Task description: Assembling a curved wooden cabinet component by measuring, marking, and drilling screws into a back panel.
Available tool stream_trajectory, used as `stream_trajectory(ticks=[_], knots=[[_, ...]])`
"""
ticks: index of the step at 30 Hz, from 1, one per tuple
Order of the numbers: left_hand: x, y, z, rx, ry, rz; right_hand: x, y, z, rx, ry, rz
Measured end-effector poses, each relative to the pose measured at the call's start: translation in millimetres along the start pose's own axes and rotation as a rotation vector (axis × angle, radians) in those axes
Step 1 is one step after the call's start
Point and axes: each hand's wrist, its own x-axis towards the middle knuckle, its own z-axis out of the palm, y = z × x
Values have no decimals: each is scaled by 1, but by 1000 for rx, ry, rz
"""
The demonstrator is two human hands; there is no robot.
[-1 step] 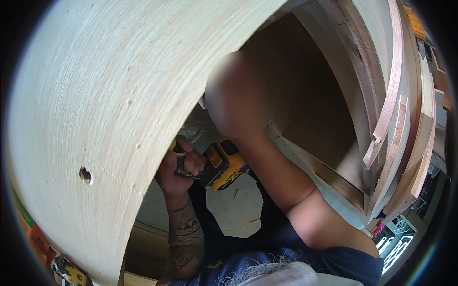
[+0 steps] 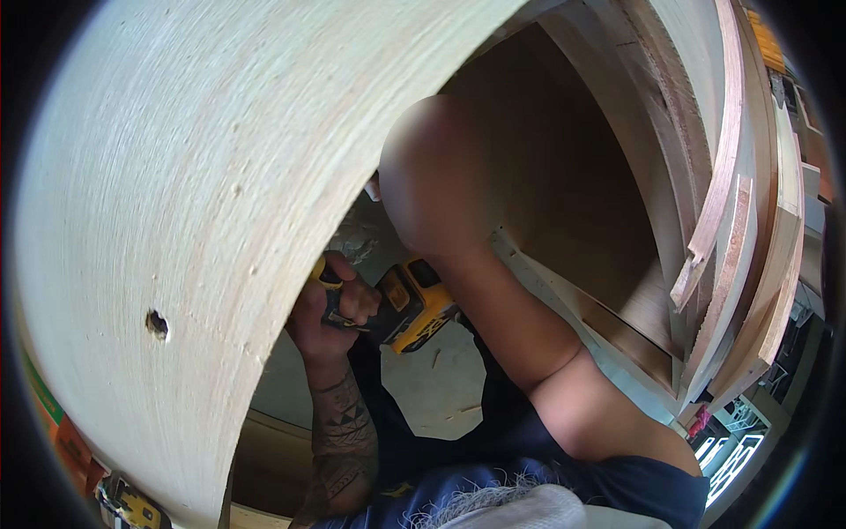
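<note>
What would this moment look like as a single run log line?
left hand: grips yellow cordless drill | right hand: hidden, arm reaching into curved plywood panel | panel: small hole

We're in a woodworking shop here: a big curved plywood panel (image 2: 185,203) fills the left, bent wooden strips (image 2: 731,220) stack up on the right, a yellow cordless drill (image 2: 412,304) sits below, and wood chips litter the concrete floor (image 2: 441,388).

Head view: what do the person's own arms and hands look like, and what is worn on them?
Both forearms are bare. The left forearm carries a dark geometric band tattoo. The left hand wears no glove. The right arm has a dark navy short sleeve at the shoulder; its hand is blurred.
</note>
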Motion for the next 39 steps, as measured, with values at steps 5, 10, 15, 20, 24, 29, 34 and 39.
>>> stream_trajectory(ticks=[5, 10, 15, 20, 24, 29, 34, 39], knots=[[-1, 0, 9, -45, 29, -11, 0, -4, -1, 2, 4, 46], [-8, 1, 14, -70, 68, -21, -9, -8, 0, -16, -25, 96], [-8, -1, 16, -4, 100, -15, -13, -11, 7, -23, 37, 135], [-7, 3, 13, -32, 106, -30, -17, -14, 14, -43, 50, 140], [-4, -1, 16, -15, 102, -13, -16, -17, 11, -101, 32, 133], [4, -9, 28, -67, 74, 16, -15, -20, 4, -154, 77, 95], [-6, -23, 11, -108, 50, 77, -14, 9, -40, -258, 320, 9], [-8, -54, -43, -203, 84, 148, -2, 47, -79, -912, 197, -299]])
